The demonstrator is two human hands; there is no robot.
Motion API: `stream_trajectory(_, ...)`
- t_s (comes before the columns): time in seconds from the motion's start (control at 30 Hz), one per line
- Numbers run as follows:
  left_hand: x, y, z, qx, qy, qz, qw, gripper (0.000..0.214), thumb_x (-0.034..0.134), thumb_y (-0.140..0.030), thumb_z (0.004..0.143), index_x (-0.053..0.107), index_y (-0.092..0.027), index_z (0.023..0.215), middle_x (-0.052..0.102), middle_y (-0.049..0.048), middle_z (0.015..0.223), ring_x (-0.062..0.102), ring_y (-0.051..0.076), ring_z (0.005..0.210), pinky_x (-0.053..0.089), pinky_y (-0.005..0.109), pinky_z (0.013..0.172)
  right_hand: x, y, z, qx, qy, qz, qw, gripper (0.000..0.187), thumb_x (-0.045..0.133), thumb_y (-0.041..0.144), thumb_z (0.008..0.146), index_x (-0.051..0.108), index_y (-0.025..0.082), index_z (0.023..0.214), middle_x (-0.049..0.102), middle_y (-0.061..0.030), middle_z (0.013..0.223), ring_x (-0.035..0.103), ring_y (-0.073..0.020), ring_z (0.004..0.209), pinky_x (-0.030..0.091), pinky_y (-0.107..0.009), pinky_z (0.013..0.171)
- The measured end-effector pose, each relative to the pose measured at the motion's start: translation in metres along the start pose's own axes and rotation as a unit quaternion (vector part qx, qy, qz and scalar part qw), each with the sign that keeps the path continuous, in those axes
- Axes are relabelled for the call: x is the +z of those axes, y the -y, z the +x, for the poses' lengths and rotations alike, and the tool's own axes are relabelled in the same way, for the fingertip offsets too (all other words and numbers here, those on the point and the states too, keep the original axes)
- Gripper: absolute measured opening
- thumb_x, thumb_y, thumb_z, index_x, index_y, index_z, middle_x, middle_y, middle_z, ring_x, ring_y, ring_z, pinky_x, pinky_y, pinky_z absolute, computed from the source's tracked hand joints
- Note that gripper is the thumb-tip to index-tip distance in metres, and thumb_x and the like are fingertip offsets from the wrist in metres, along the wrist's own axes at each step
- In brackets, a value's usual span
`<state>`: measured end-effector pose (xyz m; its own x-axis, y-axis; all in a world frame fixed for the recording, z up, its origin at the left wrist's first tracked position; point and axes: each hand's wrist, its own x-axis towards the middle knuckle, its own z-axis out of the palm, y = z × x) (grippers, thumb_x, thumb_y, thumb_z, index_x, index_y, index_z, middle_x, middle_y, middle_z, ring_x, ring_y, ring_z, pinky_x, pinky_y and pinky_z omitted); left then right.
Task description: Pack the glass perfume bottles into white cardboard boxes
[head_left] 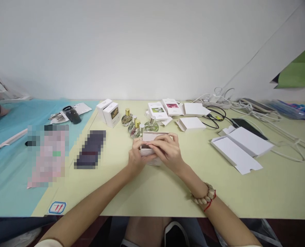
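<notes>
Fingers of the left hand (136, 157) and right hand (168, 151) clamp around a small white cardboard box (154, 136), low over the pale green table (168, 195). The table is bare on the person's side of the fingers and on either side. Just beyond them, glass perfume bottles with gold and silver caps (139, 128) crowd close. Flat white cardboard sleeves (241, 149) lie well to the right.

I see left grip (136, 158) and right grip (168, 151) bare; pale wooden bead bracelet (206, 197) with red cord on right wrist; white sleeve hem (45, 243).

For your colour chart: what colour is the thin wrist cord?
Thin wrist cord: red, head view.
</notes>
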<state>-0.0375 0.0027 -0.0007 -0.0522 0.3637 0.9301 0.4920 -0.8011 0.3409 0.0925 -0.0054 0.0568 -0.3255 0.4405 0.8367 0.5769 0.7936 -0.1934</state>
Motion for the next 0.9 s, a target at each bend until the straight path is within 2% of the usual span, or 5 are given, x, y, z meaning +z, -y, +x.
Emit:
stream_trajectory(0.13,-0.001,0.001,0.002,-0.011,0.001,0.005,1.000,0.054,0.063,-0.048,0.070,0.035,-0.021,0.107,0.052,0.0035,0.090,0.057,0.014,0.085,0.049,0.026,0.063,-0.001,-0.005,-0.002,0.005,-0.007,0.003,1.000,0.013,0.053,0.014,0.083,0.061,0.023,0.089,0.068,0.0017,0.077,0.060,-0.0130,0.071,0.035,-0.034,0.075)
stream_trajectory(0.33,-0.004,0.010,0.005,0.012,-0.018,0.012,1.000,0.061,0.068,-0.048,0.065,0.035,-0.021,0.109,0.051,0.0036,0.090,0.056,0.015,0.086,0.050,0.025,0.064,-0.005,-0.015,-0.001,0.018,-0.079,-0.041,0.996,0.019,0.060,0.013,0.074,0.062,0.024,0.089,0.066,-0.0020,0.087,0.059,-0.0184,0.083,0.041,-0.034,0.075)
stream_trajectory(0.53,-0.005,0.011,0.010,0.032,-0.014,0.044,0.998,0.070,0.067,-0.047,0.066,0.033,-0.018,0.119,0.051,0.0076,0.096,0.055,0.017,0.090,0.051,0.026,0.066,-0.003,-0.016,-0.004,0.024,-0.064,-0.050,0.996,0.037,0.053,0.006,0.070,0.061,0.024,0.101,0.065,-0.0027,0.091,0.055,-0.0198,0.084,0.042,-0.036,0.076)
stream_trajectory(0.7,-0.007,0.008,0.008,0.022,0.022,0.052,0.998,0.067,0.062,-0.051,0.070,0.031,-0.018,0.120,0.051,0.0089,0.099,0.056,0.017,0.090,0.051,0.025,0.064,-0.003,-0.019,-0.008,-0.002,-0.065,-0.002,0.998,0.030,0.051,0.005,0.067,0.066,0.025,0.084,0.062,-0.0007,0.073,0.053,-0.0175,0.072,0.041,-0.035,0.069)
stream_trajectory(0.9,-0.011,0.005,0.002,-0.020,0.075,0.063,0.995,0.049,0.060,-0.041,0.075,0.036,-0.024,0.115,0.047,0.0078,0.106,0.056,0.016,0.096,0.049,0.020,0.062,-0.004,-0.027,-0.009,0.002,-0.044,0.059,0.997,0.021,0.051,0.017,0.071,0.067,0.022,0.084,0.058,-0.0047,0.079,0.052,-0.0197,0.076,0.041,-0.038,0.070)
